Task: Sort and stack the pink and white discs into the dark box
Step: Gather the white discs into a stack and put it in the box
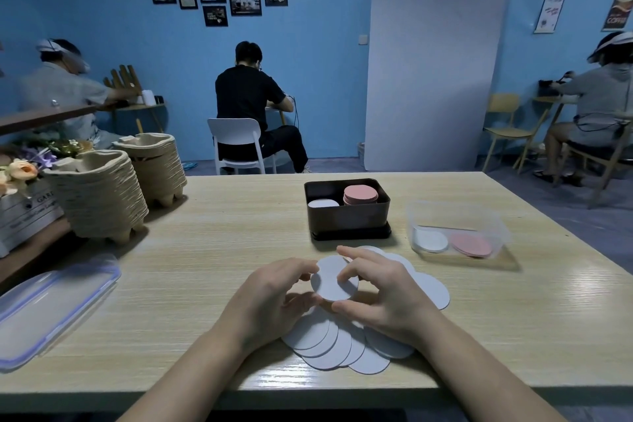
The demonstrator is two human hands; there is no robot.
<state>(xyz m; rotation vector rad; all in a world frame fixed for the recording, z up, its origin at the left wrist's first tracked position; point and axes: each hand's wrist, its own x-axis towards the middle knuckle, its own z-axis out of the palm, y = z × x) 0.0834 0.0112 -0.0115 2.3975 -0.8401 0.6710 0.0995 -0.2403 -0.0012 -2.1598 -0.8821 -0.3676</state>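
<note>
Here our left hand (274, 291) and right hand (380, 298) share a narrow grip on the rim of one white disc (330, 283), holding it just above the fanned discs (329, 344) on the surface (222, 233), presumably to square it for the dark box (347, 216) beyond.

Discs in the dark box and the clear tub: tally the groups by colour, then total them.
Pink: 2 (box pink group, tub pink group)
White: 2 (box white group, tub white group)
Total: 4
</note>
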